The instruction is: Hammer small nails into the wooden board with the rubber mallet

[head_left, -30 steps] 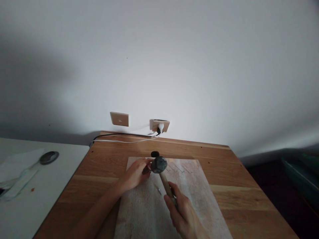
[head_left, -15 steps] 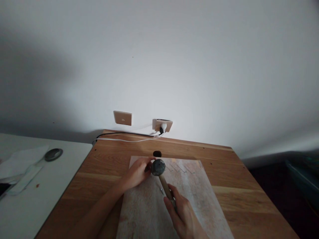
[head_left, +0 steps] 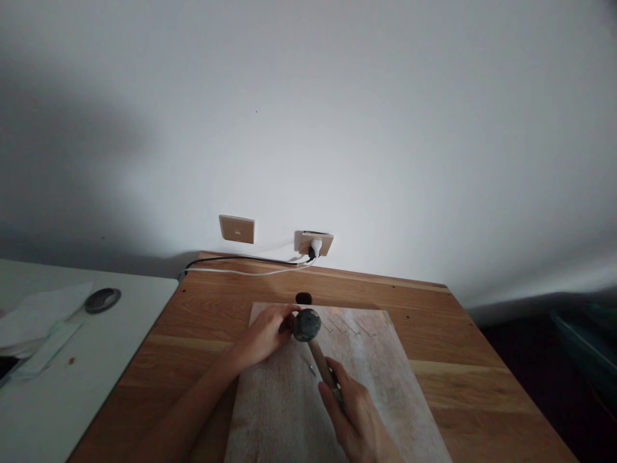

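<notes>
My right hand is wrapped round the wooden handle of a mallet with a dark, round head. The mallet's head hangs over the far part of a worn board, right beside my left hand's fingers. Bent low over the board's far left part, my left hand has its fingers closed; the mallet's head partly hides the fingertips, so what they hold cannot be seen. A loose nail lies just left of the mallet's handle. Several thin nails show near the board's far edge, with long shadows.
The board lies on a wooden table against a white wall. A cable hole is behind the board. Cables run to a wall socket, left of which is a blank wall plate. A white table adjoins on the left.
The mallet and my right hand have shifted very slightly to the right. My left hand stays in the same place.
</notes>
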`<state>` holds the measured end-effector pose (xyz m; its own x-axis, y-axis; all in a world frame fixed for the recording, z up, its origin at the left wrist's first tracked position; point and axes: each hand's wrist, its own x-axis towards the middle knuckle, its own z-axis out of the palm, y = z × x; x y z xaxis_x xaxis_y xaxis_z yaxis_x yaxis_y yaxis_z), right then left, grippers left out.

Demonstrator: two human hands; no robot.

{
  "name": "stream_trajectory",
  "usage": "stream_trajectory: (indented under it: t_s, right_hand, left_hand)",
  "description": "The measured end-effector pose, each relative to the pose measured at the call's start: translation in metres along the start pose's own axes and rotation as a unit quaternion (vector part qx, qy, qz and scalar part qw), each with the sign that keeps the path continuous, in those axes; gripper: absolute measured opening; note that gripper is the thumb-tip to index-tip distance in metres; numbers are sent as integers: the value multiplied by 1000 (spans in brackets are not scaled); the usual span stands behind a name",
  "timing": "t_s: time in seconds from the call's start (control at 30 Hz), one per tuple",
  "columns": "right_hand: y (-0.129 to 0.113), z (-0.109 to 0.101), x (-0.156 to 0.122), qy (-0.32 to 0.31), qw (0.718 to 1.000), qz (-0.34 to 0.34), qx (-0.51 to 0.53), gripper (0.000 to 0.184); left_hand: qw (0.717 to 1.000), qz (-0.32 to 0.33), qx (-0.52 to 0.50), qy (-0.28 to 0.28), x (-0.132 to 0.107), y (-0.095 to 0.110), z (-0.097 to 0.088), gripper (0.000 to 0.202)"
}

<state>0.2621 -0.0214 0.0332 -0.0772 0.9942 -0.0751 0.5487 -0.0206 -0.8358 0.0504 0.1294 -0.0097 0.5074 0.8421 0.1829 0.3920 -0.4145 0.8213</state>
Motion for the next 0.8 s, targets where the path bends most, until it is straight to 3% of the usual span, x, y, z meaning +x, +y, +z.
stream_trajectory:
  t_s: [0.2, 0.4, 0.47, 0.57, 0.67, 0.8]
  right_hand:
    - [-1, -1, 0, -7, 1000, 12, 0, 63]
    - [17, -10, -21, 48, 997, 65, 1, 72]
    - [29, -14, -30, 54, 995, 85, -10, 75]
    - [44, -17, -39, 50, 993, 107, -19, 82]
    - [53, -17, -41, 51, 992, 110, -21, 84]
    - [56, -13, -40, 52, 994, 97, -24, 83]
  left_hand:
    - [1000, -5, -7, -7, 1, 6, -6, 44]
    - [990, 26, 81, -112, -6, 54, -33, 31]
    - [976, 61, 115, -176, -9, 72, -29, 23]
    - [952, 110, 180, -219, -14, 88, -11, 20]
    - [939, 122, 232, -221, -16, 88, 5, 20]
    - [933, 118, 258, -224, -15, 79, 11, 13]
